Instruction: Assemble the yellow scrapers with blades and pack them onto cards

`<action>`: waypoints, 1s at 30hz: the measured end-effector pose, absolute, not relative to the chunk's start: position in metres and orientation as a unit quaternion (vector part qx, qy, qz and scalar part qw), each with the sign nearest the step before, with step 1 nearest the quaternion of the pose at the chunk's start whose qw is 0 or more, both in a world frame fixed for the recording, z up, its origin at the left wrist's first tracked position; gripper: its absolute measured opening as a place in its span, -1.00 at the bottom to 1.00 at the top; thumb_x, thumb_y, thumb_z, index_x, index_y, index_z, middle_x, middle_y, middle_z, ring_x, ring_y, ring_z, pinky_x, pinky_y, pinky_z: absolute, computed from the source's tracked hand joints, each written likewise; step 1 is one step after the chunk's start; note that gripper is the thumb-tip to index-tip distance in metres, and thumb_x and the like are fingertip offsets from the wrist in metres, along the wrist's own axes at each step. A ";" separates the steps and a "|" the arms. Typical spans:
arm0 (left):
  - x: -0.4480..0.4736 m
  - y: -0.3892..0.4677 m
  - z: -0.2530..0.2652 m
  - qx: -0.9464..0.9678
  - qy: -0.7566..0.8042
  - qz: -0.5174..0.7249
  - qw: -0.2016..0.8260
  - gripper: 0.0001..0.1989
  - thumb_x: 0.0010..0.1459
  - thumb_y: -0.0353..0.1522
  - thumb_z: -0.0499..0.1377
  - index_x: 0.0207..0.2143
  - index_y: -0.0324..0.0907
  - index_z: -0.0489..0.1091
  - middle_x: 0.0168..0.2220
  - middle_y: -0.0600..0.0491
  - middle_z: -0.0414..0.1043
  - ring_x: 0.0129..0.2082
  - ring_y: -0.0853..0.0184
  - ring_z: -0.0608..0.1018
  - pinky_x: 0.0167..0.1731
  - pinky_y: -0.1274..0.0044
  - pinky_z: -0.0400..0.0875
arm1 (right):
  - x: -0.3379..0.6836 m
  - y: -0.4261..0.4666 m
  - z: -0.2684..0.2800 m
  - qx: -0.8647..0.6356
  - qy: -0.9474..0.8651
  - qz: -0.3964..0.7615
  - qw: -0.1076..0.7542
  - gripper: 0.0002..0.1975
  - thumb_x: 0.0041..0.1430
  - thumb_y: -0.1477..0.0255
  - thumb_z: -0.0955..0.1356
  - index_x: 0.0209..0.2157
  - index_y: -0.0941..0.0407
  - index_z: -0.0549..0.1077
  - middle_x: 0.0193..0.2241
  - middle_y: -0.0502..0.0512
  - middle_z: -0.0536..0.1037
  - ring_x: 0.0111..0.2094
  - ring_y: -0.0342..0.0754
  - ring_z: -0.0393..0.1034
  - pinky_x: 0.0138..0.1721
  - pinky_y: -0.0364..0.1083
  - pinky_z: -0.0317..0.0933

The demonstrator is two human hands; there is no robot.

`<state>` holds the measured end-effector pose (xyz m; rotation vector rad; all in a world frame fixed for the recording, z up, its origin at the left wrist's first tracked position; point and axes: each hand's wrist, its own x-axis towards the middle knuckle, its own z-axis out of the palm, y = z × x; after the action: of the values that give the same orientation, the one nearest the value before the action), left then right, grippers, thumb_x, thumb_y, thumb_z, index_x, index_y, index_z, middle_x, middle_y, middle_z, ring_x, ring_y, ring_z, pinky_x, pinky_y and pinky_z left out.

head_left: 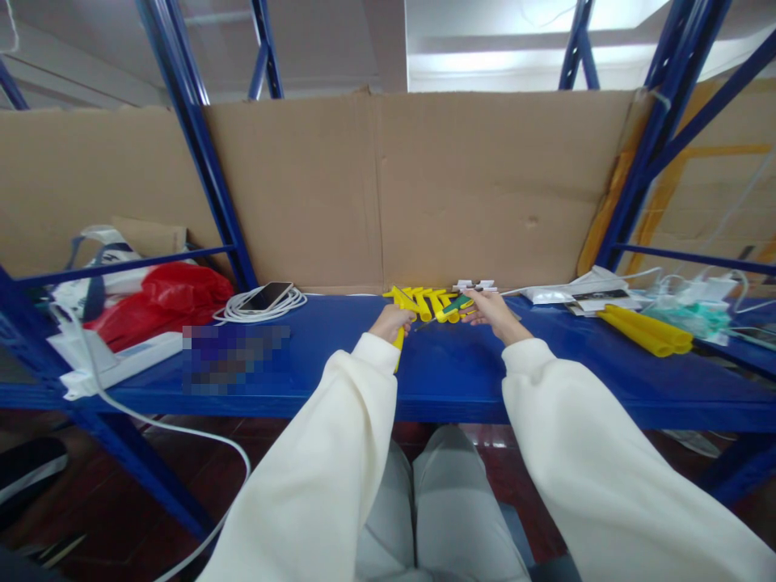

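My left hand (390,323) is closed round a yellow plastic piece (403,300). One end of it sticks up past my fingers and the other shows below my fist. In my right hand (490,314) is a screwdriver (453,307) with a green and yellow handle. Its thin shaft points left, toward the piece in my left hand; I cannot tell if the tip touches it. Just behind my hands, several similar yellow plastic pieces (433,303) lie in a row on the blue shelf (339,347). Small white and dark items (476,285) sit beyond my right fingers.
A phone (271,296) rests on a coiled white cable (234,311) at the left, near a red bag (187,295) and a white power strip (137,360). Yellow rolled tubes (646,330) lie at the right. A cardboard wall (303,194) closes the back.
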<state>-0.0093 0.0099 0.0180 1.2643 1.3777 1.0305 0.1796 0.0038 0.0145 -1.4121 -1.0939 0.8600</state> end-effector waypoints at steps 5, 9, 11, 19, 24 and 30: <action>-0.008 0.009 0.018 0.520 0.560 0.426 0.483 -0.84 0.16 -0.65 0.11 -0.38 -0.29 0.38 -0.74 0.28 0.08 -0.76 0.54 0.17 -0.68 0.65 0.06 | 0.185 0.006 0.005 -0.654 -0.544 0.344 0.397 -0.70 0.28 0.31 0.36 -0.49 0.17 0.44 -0.68 0.09 0.52 -0.73 -0.20 0.27 -0.69 -0.24 0.04; -0.008 0.010 0.016 0.526 0.552 0.422 0.490 -0.85 0.17 -0.63 0.10 -0.39 -0.28 0.36 -0.73 0.27 0.09 -0.76 0.54 0.17 -0.70 0.66 0.05 | 0.188 0.010 -0.001 -0.640 -0.624 0.327 0.307 -0.64 0.20 0.33 0.42 -0.63 0.18 0.43 -0.68 0.10 0.51 -0.72 -0.23 0.20 -0.67 -0.22 0.02; -0.008 0.013 0.015 0.529 0.547 0.423 0.492 -0.88 0.16 -0.61 0.11 -0.36 -0.28 0.37 -0.72 0.26 0.10 -0.76 0.53 0.18 -0.70 0.66 0.07 | 0.193 0.015 -0.003 -0.637 -0.636 0.308 0.307 -0.68 0.19 0.37 0.41 -0.60 0.18 0.45 -0.63 0.12 0.54 -0.69 -0.22 0.23 -0.64 -0.22 0.05; -0.007 0.025 0.006 0.588 0.471 0.456 0.474 -0.49 0.13 -0.60 0.14 0.15 -0.25 0.34 -0.36 0.03 0.52 -0.54 0.44 0.50 -0.46 0.58 0.46 | 0.240 0.028 -0.011 -0.805 -0.514 -0.015 0.296 -0.55 0.12 0.58 0.32 0.04 0.06 0.56 0.08 0.30 0.52 0.14 0.21 0.36 0.05 0.11 0.29; -0.006 0.030 -0.003 0.686 0.486 0.456 0.293 -0.38 0.14 -0.54 0.19 0.28 -0.25 0.30 0.12 -0.18 0.49 0.06 0.16 0.56 0.12 0.37 0.39 | 0.251 0.028 -0.021 -0.836 -0.508 0.006 0.210 -0.52 0.20 0.52 0.27 0.12 -0.02 0.51 0.21 0.28 0.38 0.28 0.25 0.15 0.19 0.31 0.10; -0.006 0.024 -0.001 0.706 0.488 0.425 0.288 -0.46 0.15 -0.57 0.17 0.19 -0.19 0.43 0.21 -0.05 0.42 0.26 0.21 0.39 0.28 0.44 0.18 | 0.246 0.033 -0.019 -0.824 -0.536 0.010 0.184 -0.60 0.23 0.43 0.28 0.06 0.03 0.55 0.14 0.28 0.45 0.26 0.28 0.15 0.17 0.37 0.07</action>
<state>-0.0063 0.0242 -0.0005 1.8854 1.3036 1.1356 0.2461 0.0328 -0.0195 -2.3219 -1.5117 0.0271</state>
